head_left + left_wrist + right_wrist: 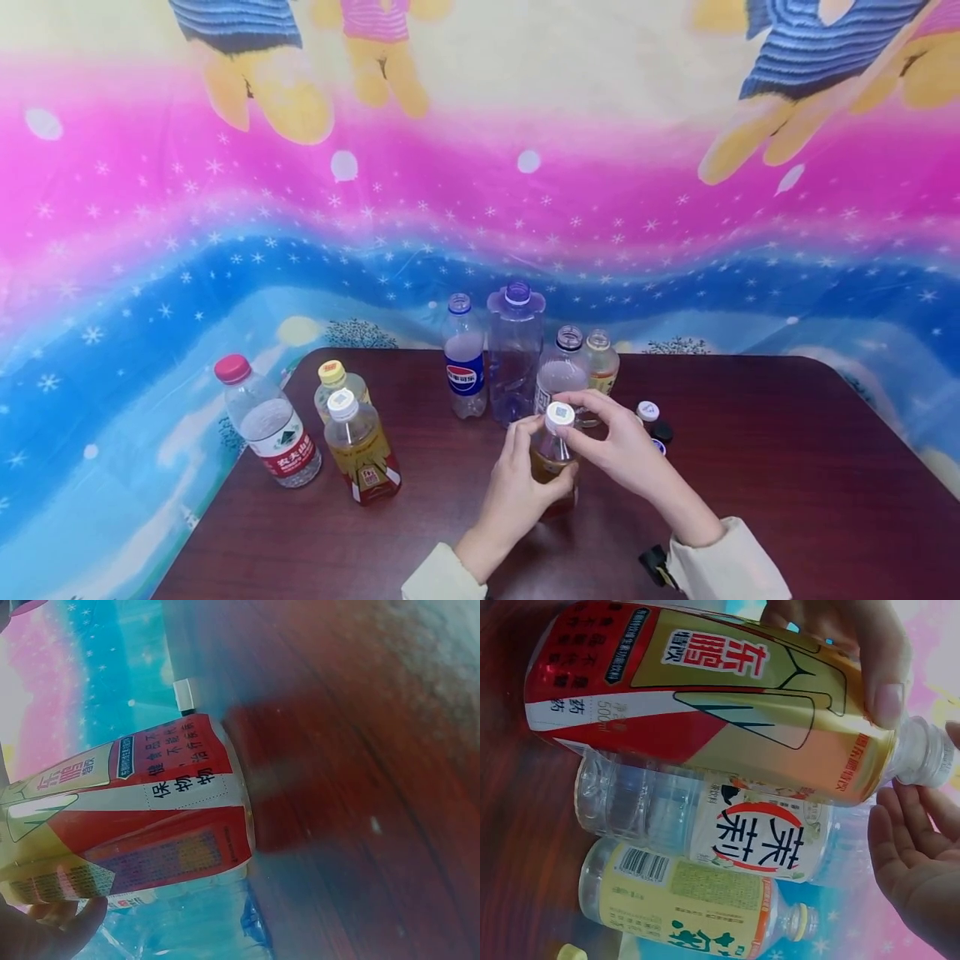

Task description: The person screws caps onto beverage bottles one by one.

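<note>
An amber drink bottle [727,705] with a gold, red and white label stands near the table's front, in front of me. My left hand [519,482] grips it around the body, the thumb on the near side. At its top, my right hand [626,446] pinches the white cap [560,415] between thumb and fingers. The right wrist view shows the cap on the bottle's neck. In the left wrist view, the label [150,802] fills the middle and a fingertip [86,922] shows at the lower left.
Behind stand uncapped bottles: a Pepsi bottle [465,375], a large purple-tinted one [514,358], a jasmine-label bottle [761,832] and a yellow-label one [679,900]. Capped bottles at left have pink [233,368], yellow [331,372] and white [342,404] caps. Loose caps [648,411] lie right.
</note>
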Demonstrator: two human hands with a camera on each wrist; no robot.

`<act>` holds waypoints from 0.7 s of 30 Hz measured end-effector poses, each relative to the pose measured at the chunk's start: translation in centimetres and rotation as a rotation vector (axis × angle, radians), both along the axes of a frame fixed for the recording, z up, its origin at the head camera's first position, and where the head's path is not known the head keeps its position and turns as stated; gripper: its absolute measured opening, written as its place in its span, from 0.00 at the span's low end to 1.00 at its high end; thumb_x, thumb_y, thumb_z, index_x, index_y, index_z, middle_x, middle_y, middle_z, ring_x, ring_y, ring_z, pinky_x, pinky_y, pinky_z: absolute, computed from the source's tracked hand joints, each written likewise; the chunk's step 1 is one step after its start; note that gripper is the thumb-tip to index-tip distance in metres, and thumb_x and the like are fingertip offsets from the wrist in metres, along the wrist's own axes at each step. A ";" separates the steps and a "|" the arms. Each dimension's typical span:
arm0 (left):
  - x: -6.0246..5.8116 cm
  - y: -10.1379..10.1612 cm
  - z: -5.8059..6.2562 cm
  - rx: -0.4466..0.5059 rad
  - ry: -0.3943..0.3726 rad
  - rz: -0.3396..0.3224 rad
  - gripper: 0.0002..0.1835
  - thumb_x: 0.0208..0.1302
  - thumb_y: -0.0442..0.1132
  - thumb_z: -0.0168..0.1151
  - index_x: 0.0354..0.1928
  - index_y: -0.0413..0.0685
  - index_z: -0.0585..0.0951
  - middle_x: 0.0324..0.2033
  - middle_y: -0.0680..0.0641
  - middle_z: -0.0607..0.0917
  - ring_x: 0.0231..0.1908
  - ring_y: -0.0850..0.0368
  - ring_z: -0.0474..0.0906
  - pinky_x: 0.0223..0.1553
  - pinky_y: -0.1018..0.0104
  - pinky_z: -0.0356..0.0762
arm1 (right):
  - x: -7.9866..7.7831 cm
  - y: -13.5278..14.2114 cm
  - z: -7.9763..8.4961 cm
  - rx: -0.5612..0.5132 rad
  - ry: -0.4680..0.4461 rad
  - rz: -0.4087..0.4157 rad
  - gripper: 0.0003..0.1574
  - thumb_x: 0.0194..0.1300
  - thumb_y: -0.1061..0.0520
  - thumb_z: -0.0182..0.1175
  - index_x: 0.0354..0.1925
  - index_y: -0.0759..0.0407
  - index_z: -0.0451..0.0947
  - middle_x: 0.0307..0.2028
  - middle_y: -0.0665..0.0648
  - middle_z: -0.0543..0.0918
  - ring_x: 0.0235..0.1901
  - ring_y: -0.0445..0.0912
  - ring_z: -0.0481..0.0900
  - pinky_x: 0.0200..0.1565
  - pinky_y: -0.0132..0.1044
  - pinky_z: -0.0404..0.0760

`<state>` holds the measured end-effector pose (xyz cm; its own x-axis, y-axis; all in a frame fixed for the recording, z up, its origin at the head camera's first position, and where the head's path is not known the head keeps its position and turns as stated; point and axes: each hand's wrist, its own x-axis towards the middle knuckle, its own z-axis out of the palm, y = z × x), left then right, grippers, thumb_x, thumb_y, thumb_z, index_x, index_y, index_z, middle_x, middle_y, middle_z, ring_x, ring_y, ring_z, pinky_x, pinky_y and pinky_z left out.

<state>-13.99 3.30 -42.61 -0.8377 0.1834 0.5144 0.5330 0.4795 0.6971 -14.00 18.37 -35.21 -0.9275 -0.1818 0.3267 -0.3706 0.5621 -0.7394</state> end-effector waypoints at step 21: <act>0.4 0.2 0.2 -0.051 -0.010 0.084 0.32 0.54 0.51 0.70 0.58 0.52 0.68 0.56 0.49 0.76 0.52 0.51 0.80 0.46 0.56 0.82 | 0.4 -1.5 -0.7 -0.061 0.038 -0.221 0.18 0.54 0.60 0.70 0.45 0.59 0.81 0.41 0.56 0.83 0.37 0.44 0.81 0.37 0.30 0.82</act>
<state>-13.55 3.51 -42.38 -0.8564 0.1376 0.4976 0.4823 0.5572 0.6760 -13.57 16.82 -35.95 -0.9295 0.0459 0.3660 -0.2712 0.5876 -0.7623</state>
